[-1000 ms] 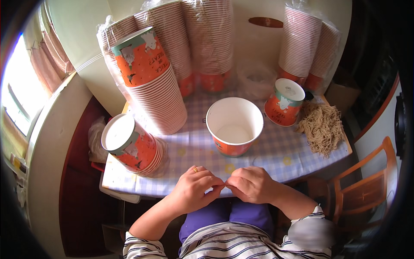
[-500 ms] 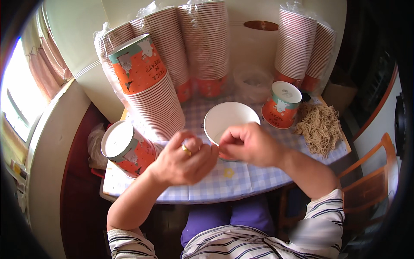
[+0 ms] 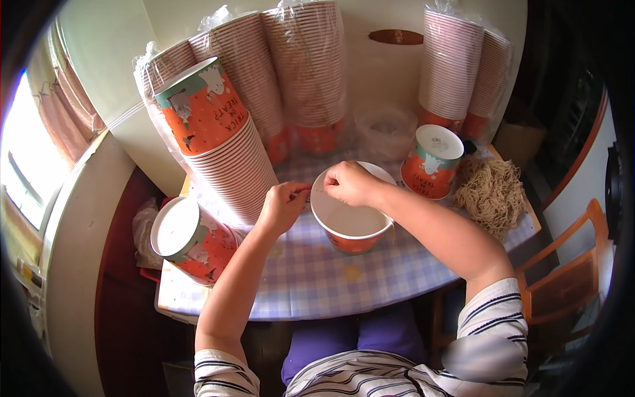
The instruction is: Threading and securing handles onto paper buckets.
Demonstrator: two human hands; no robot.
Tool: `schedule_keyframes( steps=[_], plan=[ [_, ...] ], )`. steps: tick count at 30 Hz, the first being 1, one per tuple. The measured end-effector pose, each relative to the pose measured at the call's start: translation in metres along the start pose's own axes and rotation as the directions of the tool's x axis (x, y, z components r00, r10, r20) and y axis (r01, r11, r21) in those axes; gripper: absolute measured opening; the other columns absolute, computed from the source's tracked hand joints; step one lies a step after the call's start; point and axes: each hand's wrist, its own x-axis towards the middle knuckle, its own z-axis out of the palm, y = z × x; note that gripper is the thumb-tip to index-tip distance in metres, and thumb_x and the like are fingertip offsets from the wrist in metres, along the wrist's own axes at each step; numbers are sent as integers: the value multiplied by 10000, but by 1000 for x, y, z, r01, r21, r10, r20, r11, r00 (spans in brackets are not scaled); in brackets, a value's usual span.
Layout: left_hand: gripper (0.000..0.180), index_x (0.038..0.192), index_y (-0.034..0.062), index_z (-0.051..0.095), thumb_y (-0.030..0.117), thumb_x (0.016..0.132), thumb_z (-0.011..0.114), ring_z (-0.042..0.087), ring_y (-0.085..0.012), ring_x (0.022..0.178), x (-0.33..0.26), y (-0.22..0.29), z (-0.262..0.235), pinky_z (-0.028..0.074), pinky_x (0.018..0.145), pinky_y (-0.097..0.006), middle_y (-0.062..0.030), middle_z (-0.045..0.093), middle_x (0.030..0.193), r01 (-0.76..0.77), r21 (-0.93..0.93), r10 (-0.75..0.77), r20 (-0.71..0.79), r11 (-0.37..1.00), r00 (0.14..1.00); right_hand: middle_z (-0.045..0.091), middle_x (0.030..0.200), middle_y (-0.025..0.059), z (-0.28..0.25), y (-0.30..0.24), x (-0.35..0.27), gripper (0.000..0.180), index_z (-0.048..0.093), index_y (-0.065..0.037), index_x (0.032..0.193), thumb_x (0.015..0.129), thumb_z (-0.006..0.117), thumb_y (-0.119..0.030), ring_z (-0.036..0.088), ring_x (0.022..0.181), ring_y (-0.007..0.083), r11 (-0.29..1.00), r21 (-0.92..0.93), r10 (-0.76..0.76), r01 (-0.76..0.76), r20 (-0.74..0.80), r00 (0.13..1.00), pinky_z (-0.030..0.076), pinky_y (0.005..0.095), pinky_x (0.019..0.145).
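A paper bucket [image 3: 354, 245], white inside and orange with a green band outside, stands upright with its mouth up in the middle of the table. My right hand [image 3: 354, 184] reaches over its mouth, fingers pinched together near the far left part of the rim. Just outside the left rim is my left hand [image 3: 284, 205], its thumb and fingertips also pressed together. Whatever either pinch holds is too small or hidden to make out. To the right lies a tangled pile of beige strings [image 3: 491, 195].
A tall nested stack of buckets [image 3: 228, 165] leans at left beside an overturned bucket [image 3: 192, 238]. Another upside-down bucket [image 3: 433, 162] stands right of centre. Plastic-wrapped bucket stacks [image 3: 307, 66] line the wall, near a clear plastic tub [image 3: 385, 132]. A wooden chair [image 3: 562, 271] is at right.
Both hands have moved farther from my body. The right one has shifted left over the bucket's mouth, and the left one has drawn beside its rim. More of the bucket's front shows.
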Motion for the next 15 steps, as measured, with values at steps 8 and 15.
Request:
schedule_keyframes(
  steps=[8,15],
  plan=[
    [225,1078,-31,673,79,902,588,606,-77,719,0,15,-5,499,638,-227,-54,691,836,94,64,-99,79,994,992,681,734,158,9,7,7,90,653,-10,730,750,599,-78,673,725,286,1000,-6,-3,3,-35,999,518,389,684],
    [231,1081,-31,671,67,892,581,603,-80,709,3,13,-6,499,636,-231,-62,692,831,97,103,-106,86,990,991,684,767,176,13,7,9,107,661,-1,747,756,596,-86,675,756,311,999,-23,-40,39,-65,997,524,398,706]
  ],
)
